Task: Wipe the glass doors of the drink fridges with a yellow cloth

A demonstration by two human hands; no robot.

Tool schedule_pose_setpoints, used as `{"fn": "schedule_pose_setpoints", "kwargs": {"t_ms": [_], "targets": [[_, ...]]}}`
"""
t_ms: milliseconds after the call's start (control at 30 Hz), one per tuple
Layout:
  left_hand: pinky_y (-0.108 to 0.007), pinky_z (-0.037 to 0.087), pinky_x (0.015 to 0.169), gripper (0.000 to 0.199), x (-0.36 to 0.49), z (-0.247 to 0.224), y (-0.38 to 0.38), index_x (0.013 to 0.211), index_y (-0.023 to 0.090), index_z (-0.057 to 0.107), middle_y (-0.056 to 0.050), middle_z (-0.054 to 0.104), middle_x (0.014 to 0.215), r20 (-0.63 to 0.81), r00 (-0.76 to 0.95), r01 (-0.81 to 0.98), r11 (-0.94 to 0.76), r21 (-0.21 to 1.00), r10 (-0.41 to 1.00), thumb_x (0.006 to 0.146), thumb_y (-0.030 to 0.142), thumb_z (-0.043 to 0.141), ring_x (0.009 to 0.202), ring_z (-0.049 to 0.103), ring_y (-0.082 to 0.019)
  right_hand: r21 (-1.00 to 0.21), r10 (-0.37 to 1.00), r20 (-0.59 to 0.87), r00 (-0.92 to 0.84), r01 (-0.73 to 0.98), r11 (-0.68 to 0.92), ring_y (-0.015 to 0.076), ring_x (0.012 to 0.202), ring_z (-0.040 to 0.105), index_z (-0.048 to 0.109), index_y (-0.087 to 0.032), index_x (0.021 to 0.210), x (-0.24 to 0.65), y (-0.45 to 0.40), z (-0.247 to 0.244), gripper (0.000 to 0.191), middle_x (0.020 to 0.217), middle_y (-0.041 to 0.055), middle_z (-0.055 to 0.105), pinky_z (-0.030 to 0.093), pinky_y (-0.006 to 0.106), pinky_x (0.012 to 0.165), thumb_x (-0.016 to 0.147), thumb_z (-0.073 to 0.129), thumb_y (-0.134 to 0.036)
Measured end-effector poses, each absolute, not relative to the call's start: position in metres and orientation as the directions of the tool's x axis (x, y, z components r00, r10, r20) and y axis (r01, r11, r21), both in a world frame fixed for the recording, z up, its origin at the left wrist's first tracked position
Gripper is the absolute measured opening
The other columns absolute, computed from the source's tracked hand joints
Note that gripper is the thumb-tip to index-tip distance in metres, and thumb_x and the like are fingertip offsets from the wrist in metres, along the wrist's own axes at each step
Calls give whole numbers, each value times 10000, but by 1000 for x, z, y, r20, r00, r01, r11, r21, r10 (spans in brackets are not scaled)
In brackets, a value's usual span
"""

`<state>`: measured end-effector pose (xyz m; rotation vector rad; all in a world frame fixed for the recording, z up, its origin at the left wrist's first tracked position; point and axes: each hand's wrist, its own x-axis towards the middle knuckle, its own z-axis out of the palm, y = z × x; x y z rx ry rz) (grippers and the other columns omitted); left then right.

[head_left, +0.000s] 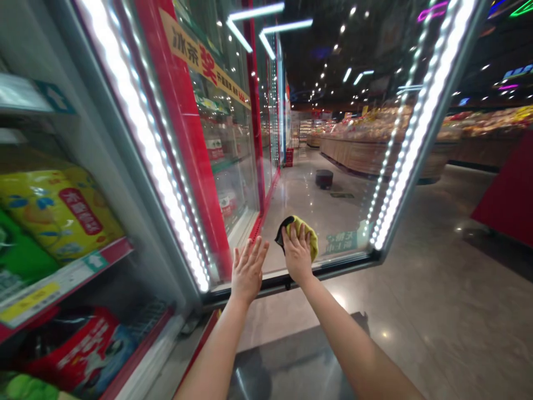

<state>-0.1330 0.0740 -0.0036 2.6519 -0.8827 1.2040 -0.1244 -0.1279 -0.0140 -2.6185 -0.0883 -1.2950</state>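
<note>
A glass door with bright light strips down both sides stands open in front of me. Near its lower edge, my right hand presses a yellow cloth with a dark edge flat against the glass, fingers spread over it. Just to the left, my left hand is at the bottom of the door with its fingers stretched out and nothing in it. Whether its palm touches the glass cannot be made out. A dark frame bar runs along the door's bottom.
Shelves with yellow packs and red packs are at the left. Red-framed glass cabinets line the aisle beyond the door. A dark stool-like block stands on the floor, with wooden display stands behind.
</note>
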Motion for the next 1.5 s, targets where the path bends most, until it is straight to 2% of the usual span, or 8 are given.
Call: {"fn": "schedule_pose_setpoints", "kwargs": {"t_ms": [100,300,533,733,933,1200,1400,1500], "targets": [[-517,49,1303,865,-132,-4,74,1612,336,226,11,276,1664,685,571,-526,-842,-118,-453,839,48,489,1572,196,-228,-78,83,780,620,228,-970,290,1560,249,387,-355,1570,-127,-127,-22,674,1645,19,391,221,536,1261,949,475,-110],[-531,145,1294,859,-132,6,81,1608,314,254,16,273,1665,627,595,-561,-819,-125,-503,824,32,462,1569,215,-236,-343,-229,836,499,149,-928,320,1597,42,252,-238,1628,-110,-110,-7,646,1707,96,216,234,622,1230,999,379,-158],[-443,195,1294,826,-139,6,143,1620,200,221,-36,288,1669,559,518,-616,-736,-281,-647,840,44,443,1575,188,-207,-167,-16,839,544,228,-959,310,1585,153,401,-310,1571,-120,-93,-15,586,1654,54,370,197,569,1262,1000,458,-195],[-478,240,1282,884,-155,-13,180,1625,195,184,-45,303,1664,562,564,-562,-780,-276,-605,800,14,448,1565,222,-227,-312,-208,849,485,144,-939,369,1590,8,320,-235,1609,-119,-75,-19,595,1705,118,218,193,678,1217,1020,405,-230],[-493,303,1259,855,-152,-25,179,1608,209,260,-51,346,1643,594,580,-545,-807,-227,-558,798,0,439,1559,237,-232,27,198,831,520,317,-948,277,1563,233,506,-414,1488,-131,-68,-42,570,1568,-7,510,70,552,1282,954,577,-227],[-479,311,1262,834,-156,-21,183,1582,225,341,-18,341,1647,547,606,-582,-790,-190,-578,789,-23,425,1560,241,-211,-193,-93,858,505,151,-969,401,1567,155,454,-299,1547,-130,-55,-26,578,1653,85,365,138,684,1218,974,517,-261],[-426,297,1269,749,-176,-22,205,1581,169,337,-55,389,1629,579,561,-598,-773,-212,-592,855,-4,399,1559,244,-197,110,333,771,542,402,-909,236,1555,252,391,-456,1544,-144,-39,-41,653,1580,-62,490,17,493,1288,964,528,-190],[-419,237,1291,799,-187,-27,216,1603,174,284,-58,387,1632,626,587,-519,-832,-196,-514,838,-36,382,1565,222,-189,97,316,792,522,403,-910,206,1566,216,375,-444,1554,-148,-33,-40,684,1584,-76,480,-18,479,1290,955,495,-138]]}}
